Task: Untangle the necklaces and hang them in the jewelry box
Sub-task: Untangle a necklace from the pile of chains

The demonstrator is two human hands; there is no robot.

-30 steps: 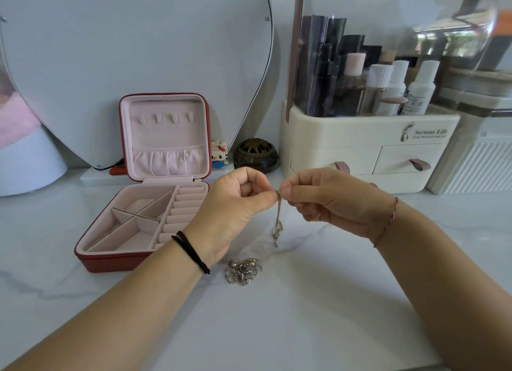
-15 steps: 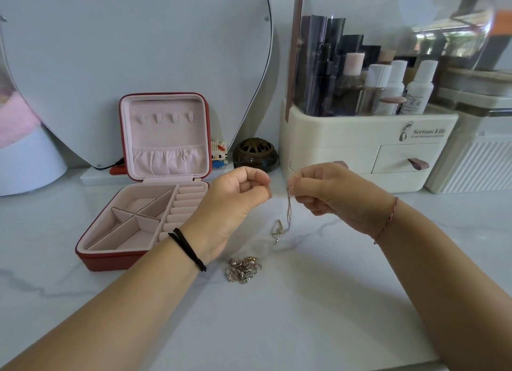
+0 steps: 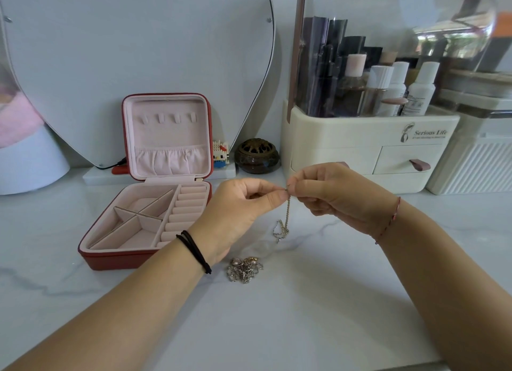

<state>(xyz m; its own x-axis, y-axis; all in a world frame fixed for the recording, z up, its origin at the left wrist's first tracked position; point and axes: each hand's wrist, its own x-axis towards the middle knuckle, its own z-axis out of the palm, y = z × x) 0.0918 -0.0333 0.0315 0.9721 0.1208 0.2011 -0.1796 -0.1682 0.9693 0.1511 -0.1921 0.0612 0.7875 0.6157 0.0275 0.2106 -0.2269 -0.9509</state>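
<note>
Jewelry box (image 3: 110,260) open, lid hooks (image 3: 167,118) bare; I judge nothing hung yet. Just right of box: tangled pile (image 3: 243,269) on counter (image 3: 277,329), left hand (image 3: 238,212) and right hand (image 3: 332,196) both pinching top of one dangling chain (image 3: 287,218). Hanging all ahead.

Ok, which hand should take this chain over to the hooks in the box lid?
Left, most likely. Left hand and right hand both pinch the top of the chain, but the left is nearer the open jewelry box and its lid hooks; the right would have to reach across.
</note>
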